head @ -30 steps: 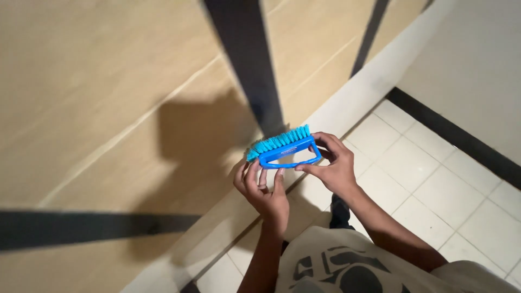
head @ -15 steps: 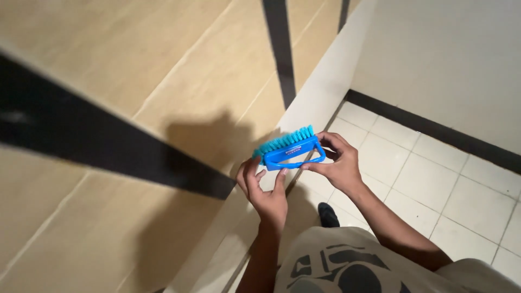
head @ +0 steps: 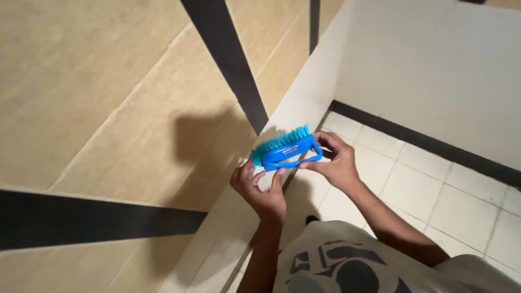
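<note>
Blue scrub brush (head: 285, 150), bristles toward 11 o'clock, gripped by both hands: left hand (head: 260, 187) underneath, right hand (head: 336, 163) at handle end; palms hidden.

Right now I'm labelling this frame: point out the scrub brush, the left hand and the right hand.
scrub brush (head: 286, 150), head view, on its blue handle body.
left hand (head: 262, 191), head view, on the palm.
right hand (head: 337, 161), head view, on the back of the hand.

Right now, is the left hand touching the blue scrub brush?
Touching. The head view shows the left hand with its fingertips against the underside of the blue scrub brush, while the right hand grips its handle end.
</note>
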